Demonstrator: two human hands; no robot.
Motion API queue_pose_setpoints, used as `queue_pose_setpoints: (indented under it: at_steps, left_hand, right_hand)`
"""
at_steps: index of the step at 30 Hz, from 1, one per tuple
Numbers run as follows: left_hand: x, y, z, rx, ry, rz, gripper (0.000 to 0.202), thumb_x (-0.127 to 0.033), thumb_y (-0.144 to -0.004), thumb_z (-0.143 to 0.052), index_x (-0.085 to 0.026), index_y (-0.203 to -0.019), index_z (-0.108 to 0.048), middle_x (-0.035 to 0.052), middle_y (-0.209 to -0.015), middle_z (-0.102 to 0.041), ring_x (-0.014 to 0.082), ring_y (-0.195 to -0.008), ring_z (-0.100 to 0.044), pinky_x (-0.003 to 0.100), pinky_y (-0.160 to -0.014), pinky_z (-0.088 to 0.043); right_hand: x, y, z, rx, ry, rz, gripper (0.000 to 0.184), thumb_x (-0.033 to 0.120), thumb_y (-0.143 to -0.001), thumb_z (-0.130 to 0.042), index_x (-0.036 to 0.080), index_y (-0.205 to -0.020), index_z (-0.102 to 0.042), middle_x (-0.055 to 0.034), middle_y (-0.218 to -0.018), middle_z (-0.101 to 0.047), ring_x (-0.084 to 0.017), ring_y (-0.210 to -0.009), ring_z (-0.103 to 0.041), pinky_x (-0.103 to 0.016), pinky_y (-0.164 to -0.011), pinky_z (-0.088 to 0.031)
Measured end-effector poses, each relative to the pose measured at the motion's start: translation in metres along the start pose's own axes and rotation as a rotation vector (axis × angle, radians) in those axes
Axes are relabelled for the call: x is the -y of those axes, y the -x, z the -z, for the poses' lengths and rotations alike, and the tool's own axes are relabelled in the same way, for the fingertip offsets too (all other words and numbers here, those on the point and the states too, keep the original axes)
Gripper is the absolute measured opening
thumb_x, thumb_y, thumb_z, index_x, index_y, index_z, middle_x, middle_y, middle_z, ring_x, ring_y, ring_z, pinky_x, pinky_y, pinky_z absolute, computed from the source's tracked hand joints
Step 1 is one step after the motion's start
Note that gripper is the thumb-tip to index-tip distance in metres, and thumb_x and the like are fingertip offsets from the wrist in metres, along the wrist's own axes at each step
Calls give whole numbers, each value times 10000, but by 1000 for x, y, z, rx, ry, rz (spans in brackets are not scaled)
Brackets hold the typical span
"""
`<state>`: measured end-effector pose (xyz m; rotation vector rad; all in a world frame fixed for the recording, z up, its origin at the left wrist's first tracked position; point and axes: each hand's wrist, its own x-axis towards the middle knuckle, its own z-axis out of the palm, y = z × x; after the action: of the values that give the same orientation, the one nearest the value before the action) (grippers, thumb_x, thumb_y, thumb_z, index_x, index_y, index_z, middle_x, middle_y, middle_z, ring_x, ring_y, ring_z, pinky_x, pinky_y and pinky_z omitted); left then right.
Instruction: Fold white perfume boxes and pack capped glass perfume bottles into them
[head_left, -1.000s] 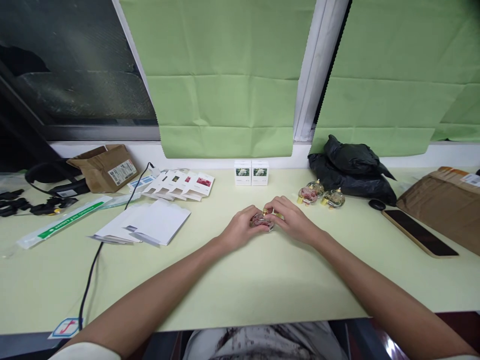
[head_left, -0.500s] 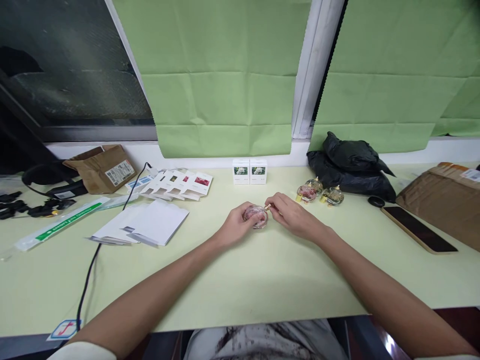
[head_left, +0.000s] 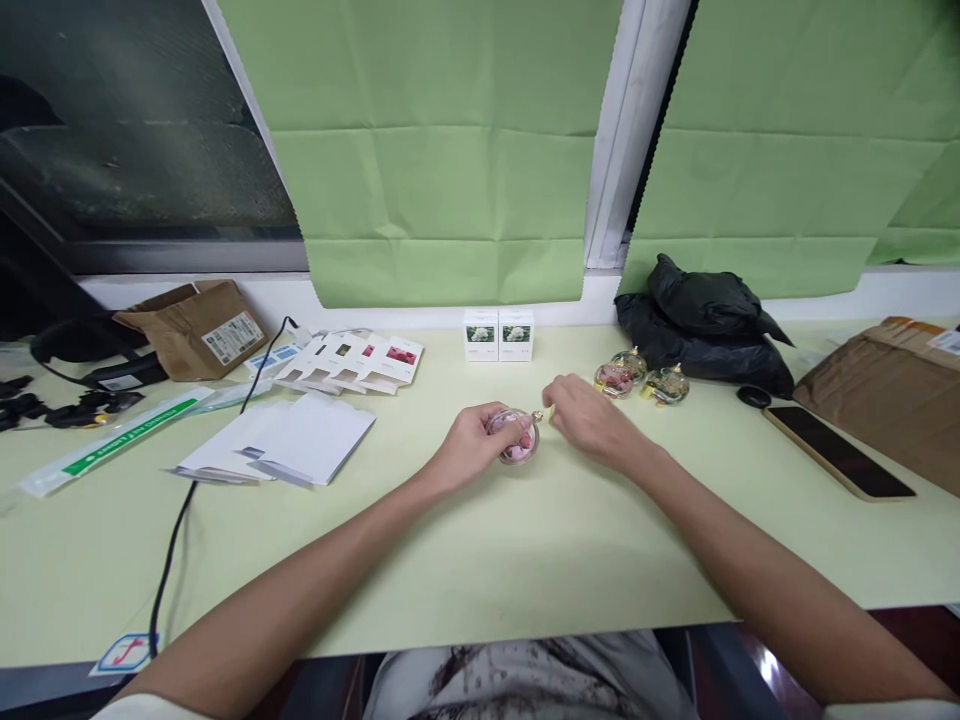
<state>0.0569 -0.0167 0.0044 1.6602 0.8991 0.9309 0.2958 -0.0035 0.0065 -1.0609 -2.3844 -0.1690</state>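
Observation:
My left hand [head_left: 480,440] grips a round clear glass-like ornament [head_left: 519,446] with pink, petal-like contents, its thumb across the face. The ornament's small gold top [head_left: 537,415] points right toward my right hand [head_left: 585,415]. That hand is just apart from the top, fingers curled together around a small yellow piece [head_left: 552,413], mostly hidden. Beyond it on the table lie a similar pink ornament [head_left: 615,380] and two with darker contents, one being the ornament [head_left: 666,385] to its right.
Two small white boxes [head_left: 498,336] stand at the back. To the left are flat printed cartons [head_left: 386,362], white folded cartons [head_left: 315,437], a brown box [head_left: 201,330] and a black cable [head_left: 174,550]. Black bags [head_left: 705,330], a phone [head_left: 840,452] and a brown parcel [head_left: 885,400] lie right.
My right hand has come away from the ornament's gold top, with a small gap between them now. The left hand still holds the ornament, its face turned up more. The view has shifted slightly.

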Motion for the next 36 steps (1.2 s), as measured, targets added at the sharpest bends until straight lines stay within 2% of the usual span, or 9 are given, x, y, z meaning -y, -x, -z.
queue_pose_setpoints:
  at_steps: [5, 9, 13, 19, 23, 26, 31, 34, 36]
  left_hand:
    - [6, -4, 7, -18, 20, -39, 395, -551, -938, -678, -161, -898, -727, 61, -844, -746, 173, -738, -650, 306, -719, -521]
    - [22, -13, 16, -94, -22, -66, 395, -537, -906, -727, -162, -1026, -755, 99, -1045, -781, 226, -942, -707, 349, -864, -549]
    - [36, -20, 22, -113, -68, -65, 417, -528, -874, -764, -187, -1115, -773, 104, -1149, -786, 262, -1072, -715, 389, -964, -540]
    - [38, -22, 23, -14, -8, -38, 451, -494, -848, -805, -176, -1163, -752, 120, -1202, -782, 279, -1123, -725, 422, -1003, -547]
    - [35, -18, 21, 68, 66, 5, 463, -478, -850, -811, -167, -1183, -728, 131, -1224, -777, 281, -1145, -731, 448, -1036, -545]
    - [33, -15, 20, 93, 84, 0, 445, -468, -851, -815, -169, -1169, -726, 130, -1210, -782, 279, -1145, -734, 446, -1040, -545]
    - [33, -13, 19, 117, 87, 6, 438, -457, -841, -829, -166, -1151, -723, 132, -1196, -783, 278, -1130, -735, 428, -1008, -560]
    - [31, -9, 16, 151, 58, 7, 432, -427, -827, -847, -174, -1155, -725, 109, -1153, -788, 271, -1098, -736, 402, -981, -561]
    - [28, -6, 14, 177, 40, 3, 408, -402, -830, -847, -185, -1153, -727, 90, -1112, -791, 259, -1070, -735, 383, -967, -557]
  right_hand:
    - [-24, 10, 15, -59, -77, -198, 270, 147, -1013, -356, 218, -1173, -562, -118, -1067, -630, -300, -1004, -577, -436, -872, -439]
    - [-28, 15, 18, 60, -264, -236, 219, 249, -1034, -419, 238, -1223, -530, -25, -851, -632, -226, -788, -583, -346, -741, -438]
    - [-31, 18, 16, 216, -359, -273, 113, 258, -979, -506, 244, -1085, -539, 24, -762, -614, -176, -673, -546, -283, -630, -387]
    - [-37, 25, 8, 437, -330, -382, 39, 234, -897, -581, 239, -932, -596, 15, -730, -663, -172, -639, -567, -269, -567, -355]
    - [-38, 27, 7, 495, -359, -399, 53, 276, -898, -620, 243, -940, -617, 10, -750, -684, -178, -646, -587, -273, -556, -364]
    - [-35, 24, 12, 454, -368, -408, 106, 322, -899, -663, 240, -941, -612, 17, -732, -673, -177, -640, -584, -275, -553, -361]
    - [-9, 14, 16, 140, -342, -308, 169, 391, -997, -589, 231, -1047, -614, 26, -739, -622, -156, -653, -556, -274, -624, -367]
    - [9, 9, 10, 144, -388, -221, 305, 480, -990, -627, 245, -1184, -632, 4, -867, -628, -145, -692, -549, -265, -646, -375]
    - [16, 7, 5, 167, -417, -199, 298, 496, -1005, -610, 252, -1173, -646, 8, -875, -612, -137, -698, -540, -258, -649, -375]
